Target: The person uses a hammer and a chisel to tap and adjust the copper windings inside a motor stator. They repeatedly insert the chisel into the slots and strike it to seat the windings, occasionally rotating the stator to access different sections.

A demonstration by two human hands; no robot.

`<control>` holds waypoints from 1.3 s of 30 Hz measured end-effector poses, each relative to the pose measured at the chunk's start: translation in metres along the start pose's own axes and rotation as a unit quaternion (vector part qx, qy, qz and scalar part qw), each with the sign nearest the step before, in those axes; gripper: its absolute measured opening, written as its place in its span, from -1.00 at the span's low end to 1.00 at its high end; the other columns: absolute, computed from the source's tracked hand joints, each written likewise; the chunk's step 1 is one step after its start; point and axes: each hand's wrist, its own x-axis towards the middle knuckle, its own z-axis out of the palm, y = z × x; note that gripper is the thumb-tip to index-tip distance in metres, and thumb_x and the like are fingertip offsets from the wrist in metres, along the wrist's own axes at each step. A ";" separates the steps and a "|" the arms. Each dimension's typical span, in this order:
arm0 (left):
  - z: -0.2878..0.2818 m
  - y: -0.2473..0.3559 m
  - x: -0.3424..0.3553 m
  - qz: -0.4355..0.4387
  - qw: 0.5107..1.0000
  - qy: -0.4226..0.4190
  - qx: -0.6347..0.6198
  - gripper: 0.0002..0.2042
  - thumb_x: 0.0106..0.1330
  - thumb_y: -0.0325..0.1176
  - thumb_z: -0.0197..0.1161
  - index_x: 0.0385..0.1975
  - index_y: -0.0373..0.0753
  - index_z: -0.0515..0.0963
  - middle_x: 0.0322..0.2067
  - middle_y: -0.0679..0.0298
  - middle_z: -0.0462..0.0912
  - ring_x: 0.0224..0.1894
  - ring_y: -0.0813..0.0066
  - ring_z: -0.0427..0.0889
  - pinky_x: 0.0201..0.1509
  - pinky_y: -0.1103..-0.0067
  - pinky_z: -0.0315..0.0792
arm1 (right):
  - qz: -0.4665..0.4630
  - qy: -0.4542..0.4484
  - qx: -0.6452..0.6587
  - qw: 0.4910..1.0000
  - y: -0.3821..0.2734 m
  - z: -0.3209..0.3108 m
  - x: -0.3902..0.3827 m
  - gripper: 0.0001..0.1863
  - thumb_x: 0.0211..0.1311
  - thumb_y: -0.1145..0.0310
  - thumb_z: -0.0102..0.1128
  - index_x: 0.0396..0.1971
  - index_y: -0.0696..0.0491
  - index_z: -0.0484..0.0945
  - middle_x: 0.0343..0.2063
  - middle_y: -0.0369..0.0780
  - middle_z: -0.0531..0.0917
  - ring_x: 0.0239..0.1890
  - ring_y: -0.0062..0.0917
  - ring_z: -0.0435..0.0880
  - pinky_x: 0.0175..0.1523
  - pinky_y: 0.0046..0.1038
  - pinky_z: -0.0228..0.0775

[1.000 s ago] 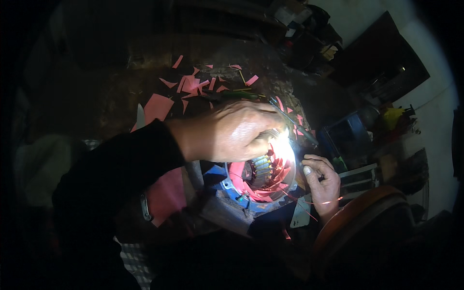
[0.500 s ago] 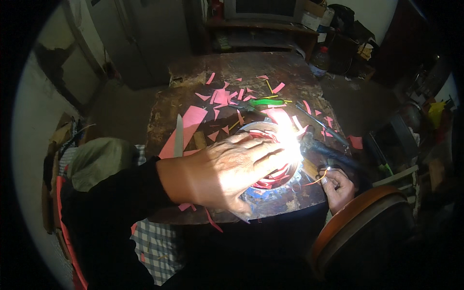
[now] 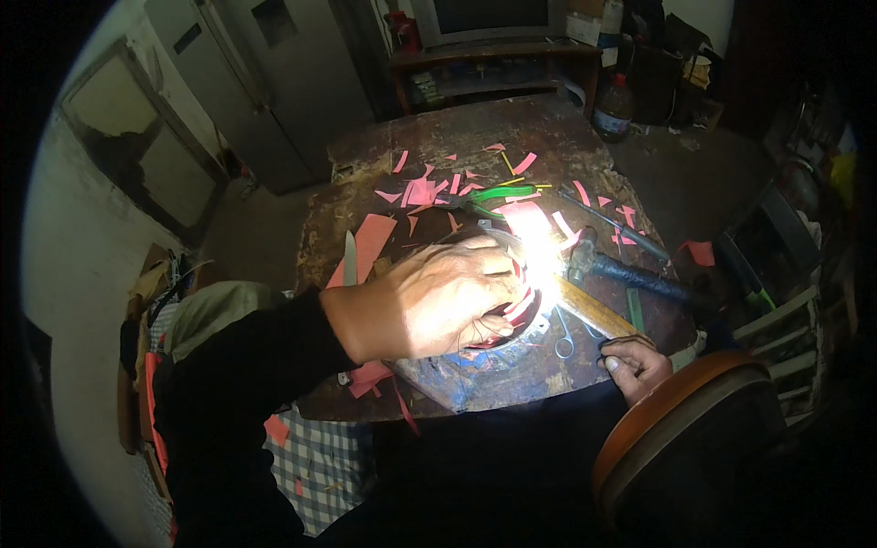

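My left hand [image 3: 446, 297] lies over a round blue motor housing [image 3: 468, 363] with reddish windings [image 3: 513, 310], its fingers bent into the ring and hiding most of it; what they grip is unclear. Bright light washes out the ring's right side. My right hand [image 3: 636, 367] is closed beside the near end of a wooden strip [image 3: 589, 306], with a small dark thing at its fingers that I cannot make out. Scissors [image 3: 565, 345] and a hammer [image 3: 630, 274] lie by the ring. A knife [image 3: 350, 260], green-handled pliers [image 3: 505, 192] and pink paper scraps [image 3: 420, 190] surround it.
The worn wooden table [image 3: 356, 155] stands before a fridge [image 3: 247, 91] and a television on a stand [image 3: 493, 50]. A large bottle [image 3: 614, 110] stands behind right, a slatted chair [image 3: 776, 352] at right. An orange-rimmed round object [image 3: 658, 429] is at lower right.
The view has tilted up, showing more of the room. My left hand went from high on the ring to spread flat, then curled. The wire seen at my right hand is no longer visible there.
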 end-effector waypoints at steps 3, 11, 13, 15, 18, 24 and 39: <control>-0.004 -0.007 0.003 0.008 1.000 -0.019 -0.011 -0.74 0.54 -0.28 0.37 0.07 -0.31 0.69 0.00 0.08 0.70 0.14 0.03 0.68 0.25 0.20 0.62 | 0.012 -0.029 0.024 0.999 -0.006 -0.002 -0.004 -0.79 0.35 0.55 0.39 -0.07 0.29 0.80 -0.16 -0.11 0.84 -0.10 -0.48 0.81 0.07 -0.41 0.64; -0.038 -0.005 0.011 -0.136 0.960 0.091 -0.226 -0.87 0.69 -0.42 0.24 -0.16 -0.31 0.58 -0.40 0.31 0.57 -0.44 0.57 0.59 -0.32 0.52 0.48 | -0.019 -0.044 0.009 0.999 -0.002 0.001 -0.003 -0.80 0.38 0.51 0.39 -0.07 0.26 0.80 -0.16 -0.14 0.83 -0.15 -0.52 0.79 0.02 -0.45 0.63; -0.045 0.005 0.011 -0.175 0.932 0.138 -0.287 -0.88 0.70 -0.42 0.22 -0.13 -0.30 0.59 -0.40 0.37 0.59 -0.51 0.67 0.54 -0.40 0.61 0.45 | -0.035 -0.042 0.000 0.998 -0.002 0.003 -0.002 -0.80 0.39 0.51 0.38 -0.08 0.25 0.81 -0.18 -0.15 0.82 -0.17 -0.52 0.78 0.01 -0.45 0.62; -0.051 0.014 0.010 -0.202 0.911 0.189 -0.305 -0.88 0.71 -0.40 0.21 -0.11 -0.29 0.61 -0.39 0.37 0.62 -0.54 0.68 0.53 -0.43 0.64 0.45 | -0.042 -0.044 0.002 0.998 -0.003 0.003 0.001 -0.80 0.38 0.51 0.37 -0.08 0.24 0.81 -0.19 -0.14 0.81 -0.18 -0.52 0.77 0.00 -0.46 0.61; -0.073 0.027 -0.004 -0.197 0.910 0.257 -0.259 -0.83 0.74 -0.33 0.18 -0.05 -0.28 0.61 -0.40 0.37 0.63 -0.60 0.69 0.48 -0.49 0.63 0.41 | -0.032 -0.063 0.019 0.997 -0.007 0.007 0.005 -0.81 0.39 0.50 0.36 -0.10 0.25 0.80 -0.20 -0.14 0.81 -0.17 -0.52 0.77 0.00 -0.44 0.62; -0.136 0.044 -0.082 -0.052 0.868 0.392 -0.300 -0.52 0.80 -0.02 0.00 0.40 -0.28 0.47 -0.10 0.25 0.73 -0.32 0.62 0.67 -0.34 0.67 0.52 | -0.073 -0.067 0.055 0.994 -0.024 0.020 0.027 -0.79 0.46 0.47 0.32 -0.06 0.26 0.79 -0.14 -0.11 0.84 -0.13 -0.49 0.84 0.07 -0.44 0.66; 0.142 0.088 -0.099 -0.307 0.878 0.368 -0.001 0.22 0.05 0.11 0.77 0.58 -0.48 0.18 0.61 -0.35 0.11 0.68 -0.37 0.06 0.72 -0.07 0.06 | -0.044 -0.163 0.283 0.944 -0.082 0.102 0.159 -0.32 0.75 -0.12 0.05 0.26 0.30 0.68 0.14 -0.06 0.81 0.19 -0.42 0.78 0.35 -0.35 0.59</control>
